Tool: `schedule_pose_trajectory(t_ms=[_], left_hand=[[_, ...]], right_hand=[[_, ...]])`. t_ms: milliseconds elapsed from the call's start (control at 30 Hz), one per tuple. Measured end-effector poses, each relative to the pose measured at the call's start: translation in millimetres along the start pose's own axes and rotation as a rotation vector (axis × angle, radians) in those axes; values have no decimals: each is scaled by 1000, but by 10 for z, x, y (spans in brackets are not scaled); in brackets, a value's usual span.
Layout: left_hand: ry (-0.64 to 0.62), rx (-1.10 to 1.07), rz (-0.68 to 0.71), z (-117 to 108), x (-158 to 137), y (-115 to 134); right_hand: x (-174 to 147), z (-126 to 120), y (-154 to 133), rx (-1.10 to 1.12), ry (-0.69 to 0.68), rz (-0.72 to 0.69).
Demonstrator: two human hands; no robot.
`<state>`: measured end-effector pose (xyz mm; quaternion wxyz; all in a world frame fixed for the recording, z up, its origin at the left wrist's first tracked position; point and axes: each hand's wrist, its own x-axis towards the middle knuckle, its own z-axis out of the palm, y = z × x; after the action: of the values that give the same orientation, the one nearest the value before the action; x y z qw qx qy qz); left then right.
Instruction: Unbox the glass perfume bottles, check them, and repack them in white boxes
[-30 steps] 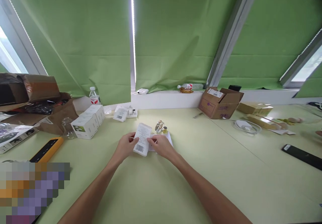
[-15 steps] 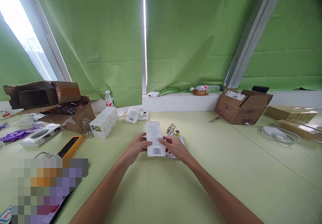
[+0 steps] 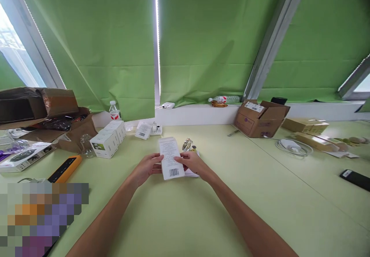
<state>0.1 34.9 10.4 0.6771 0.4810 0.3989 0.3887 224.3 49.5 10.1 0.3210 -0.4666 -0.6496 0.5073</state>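
Note:
A white box (image 3: 170, 157) with fine print and a barcode is held between my two hands above the table. My left hand (image 3: 146, 167) is closed on its left edge, thumb on the near face. From the right, my right hand (image 3: 194, 163) grips the opposite edge, its thumb lying across the printed face. Just behind my right hand stands a shiny gold-and-clear faceted object (image 3: 187, 144), with a small dark-topped piece (image 3: 194, 148) beside it. A white item (image 3: 191, 173) lies partly hidden under my right hand.
Several white boxes (image 3: 105, 146) stand at the left, near an orange power strip (image 3: 67, 168) and opened cartons (image 3: 78, 133). Another carton (image 3: 257, 120) sits at the back right, by a coiled white cable (image 3: 295, 147). A black phone-like object (image 3: 356, 180) lies far right.
The view has swung to the right, so everything sits further left and the black phone-like object has appeared. The box is tilted slightly more; both hands keep hold of it.

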Motion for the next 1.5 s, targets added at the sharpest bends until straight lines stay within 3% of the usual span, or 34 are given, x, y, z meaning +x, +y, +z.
schedule_pose_trajectory(t_ms=[467,833,1300,1500], left_hand=[[109,101,24,54,-47,27],[41,58,39,56,-32,21],[144,88,50,83,-10,-21],[101,58,52,79,0,-31]], right_hand=[[14,-68,6,80,-129,41],[24,-76,12,79,-62,57],[25,-63,11,131,-53,61],[34,-74,29,130,-9,60]])
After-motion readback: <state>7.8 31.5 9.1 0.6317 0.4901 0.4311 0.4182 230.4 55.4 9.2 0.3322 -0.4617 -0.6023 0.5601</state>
